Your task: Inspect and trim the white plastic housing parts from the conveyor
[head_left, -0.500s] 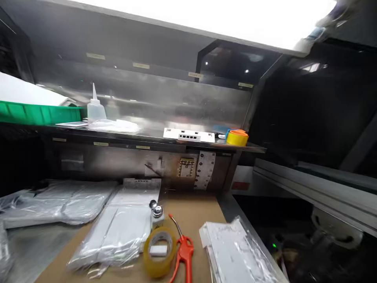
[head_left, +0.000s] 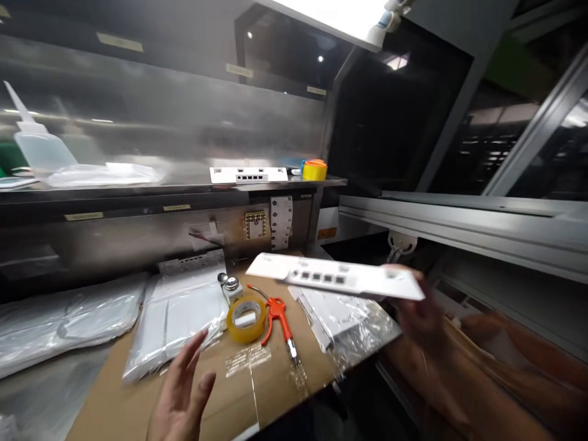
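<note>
My right hand [head_left: 420,306] grips the right end of a white plastic panel [head_left: 275,271] with a row of square port cut-outs. The panel is held in the air above the bench, tilted slightly down to the right. Low in the view, my left hand [head_left: 181,392] is empty, its thumb and fingers apart, over the cardboard sheet [head_left: 229,404]. Close to it lie a bagged stack of white parts [head_left: 184,318] and a roll of yellowish tape [head_left: 247,334]. An orange air blow gun [head_left: 277,309] rests right of the tape.
Behind the blow gun stands a pump dispenser bottle [head_left: 233,291]. A plastic-wrapped white part [head_left: 340,312] lies at right. On the shelf [head_left: 184,188] are a squeeze bottle [head_left: 41,147], a similar white panel [head_left: 248,176] and yellow tape [head_left: 315,171]. A metal rail [head_left: 441,217] runs along the right.
The view has swung to the right. Both hands have come into view, the right one holding the white panel. The panel on the shelf stays in place.
</note>
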`<control>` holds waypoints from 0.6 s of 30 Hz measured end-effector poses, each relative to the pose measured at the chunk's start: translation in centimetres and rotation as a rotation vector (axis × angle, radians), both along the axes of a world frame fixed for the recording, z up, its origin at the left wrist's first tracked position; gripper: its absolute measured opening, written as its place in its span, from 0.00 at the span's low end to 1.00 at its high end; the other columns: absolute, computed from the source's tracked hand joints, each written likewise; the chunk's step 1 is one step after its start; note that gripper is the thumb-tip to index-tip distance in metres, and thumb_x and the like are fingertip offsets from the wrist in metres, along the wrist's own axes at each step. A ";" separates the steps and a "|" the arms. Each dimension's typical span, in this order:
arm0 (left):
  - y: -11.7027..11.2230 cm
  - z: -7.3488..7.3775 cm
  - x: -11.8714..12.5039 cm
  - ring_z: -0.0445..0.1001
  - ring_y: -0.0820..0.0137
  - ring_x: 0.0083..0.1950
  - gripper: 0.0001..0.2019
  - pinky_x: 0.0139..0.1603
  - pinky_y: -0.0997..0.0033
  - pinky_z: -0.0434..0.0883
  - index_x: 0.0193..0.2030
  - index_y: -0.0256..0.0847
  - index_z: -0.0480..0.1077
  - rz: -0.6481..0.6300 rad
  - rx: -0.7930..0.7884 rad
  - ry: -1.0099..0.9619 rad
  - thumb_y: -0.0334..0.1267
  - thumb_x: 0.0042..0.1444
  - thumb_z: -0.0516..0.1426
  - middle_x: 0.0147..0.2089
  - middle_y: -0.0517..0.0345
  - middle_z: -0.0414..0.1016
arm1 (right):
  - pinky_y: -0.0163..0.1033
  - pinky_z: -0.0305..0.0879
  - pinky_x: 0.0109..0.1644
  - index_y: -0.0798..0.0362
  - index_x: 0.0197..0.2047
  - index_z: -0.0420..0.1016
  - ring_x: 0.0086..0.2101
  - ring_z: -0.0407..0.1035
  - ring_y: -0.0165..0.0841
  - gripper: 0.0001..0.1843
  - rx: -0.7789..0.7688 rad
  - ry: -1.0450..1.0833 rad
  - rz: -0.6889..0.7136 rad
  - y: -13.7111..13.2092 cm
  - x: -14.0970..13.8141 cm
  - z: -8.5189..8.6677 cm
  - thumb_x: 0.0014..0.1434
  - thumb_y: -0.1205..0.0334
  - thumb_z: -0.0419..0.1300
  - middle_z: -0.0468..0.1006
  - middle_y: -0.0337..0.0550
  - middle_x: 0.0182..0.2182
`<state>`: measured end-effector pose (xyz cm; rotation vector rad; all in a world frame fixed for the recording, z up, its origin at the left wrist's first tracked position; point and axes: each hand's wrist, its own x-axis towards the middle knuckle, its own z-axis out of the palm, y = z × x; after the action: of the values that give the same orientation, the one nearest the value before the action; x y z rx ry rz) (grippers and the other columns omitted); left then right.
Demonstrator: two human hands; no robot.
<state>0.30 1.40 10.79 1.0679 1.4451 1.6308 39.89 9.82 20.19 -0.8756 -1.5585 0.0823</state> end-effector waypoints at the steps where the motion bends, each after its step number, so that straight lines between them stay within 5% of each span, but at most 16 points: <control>1: -0.1 1.5 0.3 0.54 0.51 0.77 0.30 0.79 0.43 0.46 0.68 0.58 0.65 -0.079 0.089 -0.081 0.56 0.60 0.62 0.75 0.59 0.61 | 0.40 0.78 0.45 0.44 0.55 0.78 0.46 0.80 0.40 0.15 -0.044 0.002 0.077 -1.2 -2.6 -2.3 0.66 0.54 0.63 0.83 0.47 0.50; 4: -0.9 3.9 -0.3 0.54 0.55 0.78 0.35 0.79 0.56 0.50 0.71 0.54 0.62 -0.193 0.240 -0.209 0.62 0.60 0.60 0.77 0.57 0.58 | 0.45 0.80 0.49 0.39 0.60 0.73 0.49 0.80 0.42 0.17 -0.143 0.087 0.450 -3.5 -10.2 -7.8 0.69 0.55 0.59 0.84 0.44 0.50; 7: -2.5 3.5 -2.8 0.55 0.58 0.77 0.31 0.79 0.63 0.50 0.69 0.52 0.65 -0.065 0.212 -0.196 0.59 0.63 0.59 0.74 0.57 0.62 | 0.51 0.77 0.56 0.37 0.62 0.72 0.54 0.78 0.43 0.18 -0.266 0.212 0.680 -4.9 -15.8 -10.5 0.70 0.56 0.59 0.82 0.44 0.54; 12: -6.1 1.9 -7.1 0.63 0.55 0.73 0.33 0.76 0.62 0.59 0.64 0.54 0.70 0.221 0.221 -0.024 0.63 0.54 0.64 0.70 0.59 0.68 | 0.57 0.71 0.64 0.39 0.56 0.78 0.58 0.75 0.46 0.15 -0.314 0.286 0.719 -6.4 -21.3 -11.2 0.68 0.51 0.61 0.82 0.44 0.56; 16: -8.2 1.4 -8.6 0.55 0.50 0.77 0.38 0.73 0.55 0.65 0.61 0.57 0.72 0.251 0.312 -0.126 0.62 0.42 0.71 0.72 0.62 0.65 | 0.60 0.68 0.66 0.37 0.57 0.77 0.59 0.74 0.45 0.16 -0.267 0.296 0.746 -7.0 -23.5 -11.6 0.67 0.54 0.63 0.81 0.42 0.57; 18: -8.8 1.2 -8.9 0.56 0.49 0.76 0.39 0.73 0.50 0.65 0.62 0.60 0.70 0.302 0.283 -0.026 0.65 0.43 0.69 0.72 0.62 0.64 | 0.61 0.67 0.67 0.37 0.57 0.77 0.59 0.74 0.46 0.17 -0.278 0.296 0.744 -7.1 -24.0 -12.0 0.65 0.53 0.65 0.82 0.41 0.56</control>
<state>-8.55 -7.42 11.98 1.0097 1.4410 2.1059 15.90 2.71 8.17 -0.4210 -1.5337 0.9374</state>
